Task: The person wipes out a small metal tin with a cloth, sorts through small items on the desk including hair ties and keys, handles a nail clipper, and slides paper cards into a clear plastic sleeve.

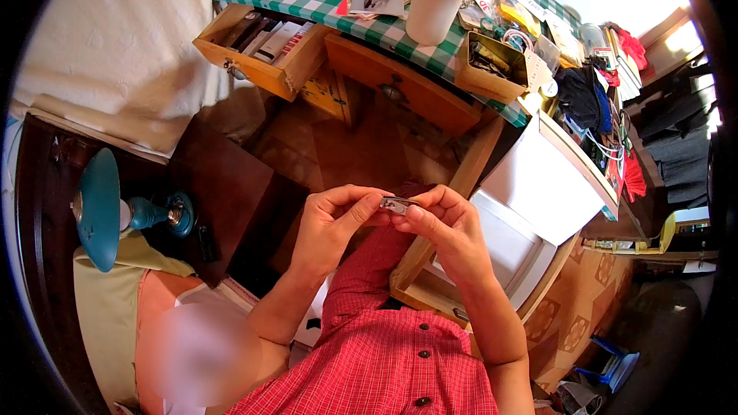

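above the open drawer, both hands pinch a small metal clipper; it lies crosswise.

A small silver metal clipper, shiny and flat, with a narrow dark strip along its upper edge. It is held in the air between two bare hands, above the wearer's red checked clothing. The left hand pinches one end with thumb and fingers; the right hand holds the other. The clipper lies roughly sideways, its bright face showing between the fingertips. Fingers cover both ends, and its finer parts are too small to make out.
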`<action>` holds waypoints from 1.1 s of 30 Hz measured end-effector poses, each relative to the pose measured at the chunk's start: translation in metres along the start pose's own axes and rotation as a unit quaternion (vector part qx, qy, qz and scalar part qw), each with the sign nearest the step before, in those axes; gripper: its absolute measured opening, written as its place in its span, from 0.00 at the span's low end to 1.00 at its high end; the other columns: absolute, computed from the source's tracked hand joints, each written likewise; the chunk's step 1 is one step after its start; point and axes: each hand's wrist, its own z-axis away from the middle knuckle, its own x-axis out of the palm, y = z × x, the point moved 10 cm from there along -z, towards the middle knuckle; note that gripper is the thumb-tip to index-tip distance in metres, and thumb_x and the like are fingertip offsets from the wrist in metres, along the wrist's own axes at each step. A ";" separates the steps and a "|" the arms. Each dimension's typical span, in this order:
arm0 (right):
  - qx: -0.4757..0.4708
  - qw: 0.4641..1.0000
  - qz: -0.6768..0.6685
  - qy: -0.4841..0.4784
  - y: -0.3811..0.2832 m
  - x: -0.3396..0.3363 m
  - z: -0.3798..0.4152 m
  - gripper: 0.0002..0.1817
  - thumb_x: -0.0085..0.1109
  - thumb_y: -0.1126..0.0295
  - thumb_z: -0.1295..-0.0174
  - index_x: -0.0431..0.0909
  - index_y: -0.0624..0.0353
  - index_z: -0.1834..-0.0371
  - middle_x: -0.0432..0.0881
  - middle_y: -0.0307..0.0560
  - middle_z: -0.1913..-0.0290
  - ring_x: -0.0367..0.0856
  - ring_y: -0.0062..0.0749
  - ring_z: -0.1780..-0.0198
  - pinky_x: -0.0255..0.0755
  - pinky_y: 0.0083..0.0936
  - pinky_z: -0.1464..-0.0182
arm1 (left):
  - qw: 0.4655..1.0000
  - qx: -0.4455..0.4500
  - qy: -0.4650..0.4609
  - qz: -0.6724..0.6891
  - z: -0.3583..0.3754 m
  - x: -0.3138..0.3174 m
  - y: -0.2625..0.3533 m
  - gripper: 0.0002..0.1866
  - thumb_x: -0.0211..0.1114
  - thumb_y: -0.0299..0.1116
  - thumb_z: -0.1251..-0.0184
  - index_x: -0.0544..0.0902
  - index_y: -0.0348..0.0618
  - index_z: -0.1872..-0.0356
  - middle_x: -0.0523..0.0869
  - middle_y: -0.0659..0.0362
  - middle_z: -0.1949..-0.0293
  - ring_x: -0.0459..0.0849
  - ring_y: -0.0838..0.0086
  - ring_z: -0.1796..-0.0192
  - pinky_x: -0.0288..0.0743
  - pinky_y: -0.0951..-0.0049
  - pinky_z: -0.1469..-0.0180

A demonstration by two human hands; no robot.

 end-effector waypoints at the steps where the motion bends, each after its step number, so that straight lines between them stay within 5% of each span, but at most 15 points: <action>1: 0.000 1.000 0.000 0.000 0.000 0.000 0.000 0.07 0.62 0.75 0.37 0.74 0.64 0.60 0.83 0.45 0.62 0.83 0.24 0.60 0.79 0.21 0.54 | 1.000 -0.001 0.000 0.001 0.000 0.000 0.000 0.09 0.60 0.28 0.30 0.84 0.33 0.58 0.87 0.54 0.63 0.86 0.74 0.62 0.83 0.74 0.56; 8: -0.008 1.000 0.008 0.007 0.001 -0.002 0.001 0.07 0.61 0.73 0.36 0.75 0.65 0.60 0.83 0.45 0.63 0.82 0.22 0.61 0.78 0.20 0.55 | 1.000 -0.015 -0.003 0.014 0.001 0.000 -0.003 0.09 0.62 0.30 0.31 0.85 0.35 0.57 0.87 0.57 0.63 0.85 0.78 0.61 0.81 0.79 0.55; 26: -0.058 0.998 0.030 0.022 -0.001 -0.002 0.000 0.07 0.61 0.75 0.36 0.74 0.67 0.62 0.84 0.49 0.62 0.84 0.24 0.59 0.79 0.21 0.54 | 0.994 -0.060 -0.004 0.095 0.001 -0.001 -0.015 0.12 0.60 0.35 0.30 0.83 0.36 0.56 0.87 0.56 0.63 0.86 0.75 0.63 0.84 0.72 0.56; 29: -0.019 1.000 -0.021 0.012 0.008 -0.010 -0.008 0.08 0.62 0.75 0.37 0.75 0.67 0.61 0.84 0.48 0.62 0.84 0.25 0.59 0.78 0.21 0.54 | 0.986 -0.077 0.045 0.143 -0.002 -0.007 -0.011 0.11 0.55 0.30 0.28 0.81 0.36 0.53 0.85 0.57 0.63 0.84 0.75 0.60 0.83 0.70 0.53; 31: 0.015 0.997 -0.072 -0.002 0.018 -0.011 -0.015 0.08 0.63 0.75 0.38 0.75 0.67 0.60 0.85 0.47 0.62 0.83 0.25 0.59 0.78 0.21 0.54 | 0.987 0.017 0.106 0.123 -0.007 -0.028 0.003 0.12 0.48 0.21 0.32 0.78 0.36 0.53 0.80 0.60 0.67 0.80 0.77 0.60 0.81 0.66 0.48; 32: -0.071 0.985 0.156 0.030 0.003 -0.014 -0.016 0.09 0.64 0.75 0.38 0.75 0.67 0.59 0.85 0.47 0.61 0.84 0.25 0.59 0.78 0.21 0.55 | 0.987 0.057 0.089 0.125 -0.009 -0.035 0.007 0.15 0.44 0.16 0.40 0.77 0.37 0.57 0.74 0.62 0.71 0.75 0.78 0.63 0.76 0.66 0.45; 33: -0.152 0.913 0.375 0.061 -0.012 -0.009 -0.014 0.10 0.64 0.75 0.39 0.75 0.67 0.58 0.85 0.46 0.60 0.84 0.25 0.59 0.78 0.20 0.55 | 0.987 0.057 0.088 0.124 -0.008 -0.042 0.004 0.15 0.44 0.16 0.40 0.77 0.37 0.57 0.74 0.62 0.71 0.75 0.78 0.63 0.76 0.66 0.45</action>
